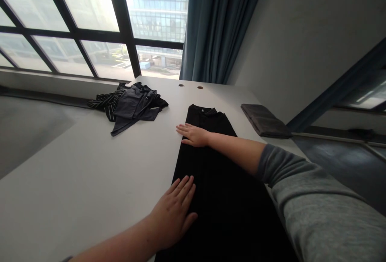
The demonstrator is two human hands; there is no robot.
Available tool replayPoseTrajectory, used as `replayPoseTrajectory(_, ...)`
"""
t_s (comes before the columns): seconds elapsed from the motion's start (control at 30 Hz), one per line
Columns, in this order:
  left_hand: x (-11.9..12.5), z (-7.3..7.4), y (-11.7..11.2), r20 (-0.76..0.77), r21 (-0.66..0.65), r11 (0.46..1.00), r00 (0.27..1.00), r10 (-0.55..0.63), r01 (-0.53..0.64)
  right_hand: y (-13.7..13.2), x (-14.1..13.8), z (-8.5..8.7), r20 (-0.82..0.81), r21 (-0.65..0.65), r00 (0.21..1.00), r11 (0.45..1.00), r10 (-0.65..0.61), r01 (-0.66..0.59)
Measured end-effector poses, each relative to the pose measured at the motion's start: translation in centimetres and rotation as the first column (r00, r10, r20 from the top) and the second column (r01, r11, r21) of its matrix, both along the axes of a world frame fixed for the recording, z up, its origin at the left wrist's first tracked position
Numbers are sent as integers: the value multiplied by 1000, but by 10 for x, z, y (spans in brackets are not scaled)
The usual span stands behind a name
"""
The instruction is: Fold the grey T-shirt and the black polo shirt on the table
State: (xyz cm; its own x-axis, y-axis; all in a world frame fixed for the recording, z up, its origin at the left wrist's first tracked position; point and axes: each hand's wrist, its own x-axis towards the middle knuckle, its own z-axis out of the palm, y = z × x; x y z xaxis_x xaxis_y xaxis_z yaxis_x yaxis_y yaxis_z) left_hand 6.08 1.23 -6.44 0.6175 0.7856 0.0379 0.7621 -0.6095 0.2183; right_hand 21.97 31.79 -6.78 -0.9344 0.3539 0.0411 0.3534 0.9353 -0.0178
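Note:
A black collared shirt (pixel 232 197) lies lengthwise on the white table (pixel 126 173), its sides straight and its collar at the far end. My left hand (pixel 176 209) rests on the shirt's left edge nearer to me, fingers stretched out and thumb apart. Farther up, my right hand (pixel 194 134) lies flat across the same edge below the collar, with its fingertips just past the cloth. Neither hand grips anything. The near end of the shirt runs out of view at the bottom.
At the far left of the table lies a loose heap of dark clothes (pixel 132 103), some striped. A folded dark grey cloth (pixel 265 120) is near the right edge. Two round holes pierce the tabletop at the back, before a blue curtain (pixel 217 28) and windows (pixel 90 16).

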Motion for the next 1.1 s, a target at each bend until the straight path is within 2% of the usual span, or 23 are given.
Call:
replayPoseTrajectory(0.07, 0, 0, 1, 1, -19, 1000, 1000, -3, 3, -12, 4, -7, 1, -100, 994, 989, 113, -112)
replayPoseTrajectory(0.13, 2, -1, 0, 8, -48, 999, 1000, -13, 14, -16, 5, -12, 4, -161, 992, 979, 129, -127)
replayPoseTrajectory(0.23, 4, 0, -6, 17, -94, 995, 1000, -25, 27, -1, 2, -16, 11, -211, 998, 976, 64, -60)
replayPoseTrajectory(0.37, 3, 9, -17, 36, -175, 982, 997, -63, 68, 44, -4, -17, 64, -255, 993, 961, -95, 109)
replayPoseTrajectory(0.47, 0, 18, -25, 63, -231, 965, 992, -109, 121, 76, -9, -20, 84, -243, 974, 944, -210, 225)
replayPoseTrajectory(0.53, -3, 22, -29, 84, -239, 961, 989, -123, 140, 88, -13, -23, 73, -212, 966, 943, -248, 258)
replayPoseTrajectory(0.63, -6, 24, -31, 89, -218, 965, 987, -133, 149, 94, -13, -24, 10, -141, 962, 952, -272, 271)
replayPoseTrajectory(0.7, -9, 22, -30, 87, -204, 964, 984, -154, 169, 93, -3, -22, -82, -76, 949, 951, -305, 300)
replayPoseTrajectory(0.8, -13, 17, -26, 107, -168, 970, 981, -161, 178, 95, 37, -16, -227, -19, 874, 899, -430, 437)
replayPoseTrajectory(0.87, -14, 18, -23, 124, -139, 976, 981, -149, 166, 96, 82, -13, -272, -34, 797, 834, -538, 551)
replayPoseTrajectory(0.93, -11, 23, -20, 117, -133, 980, 984, -132, 147, 92, 137, -12, -289, -69, 742, 786, -605, 614)
replayPoseTrajectory(1.0, -4, 32, -16, 96, -144, 981, 988, -117, 130, 78, 193, -13, -292, -109, 730, 780, -618, 616)
replayPoseTrajectory(1.1, 18, 46, -10, 79, -132, 981, 988, -135, 144, 35, 261, -20, -338, -159, 725, 796, -600, 584)
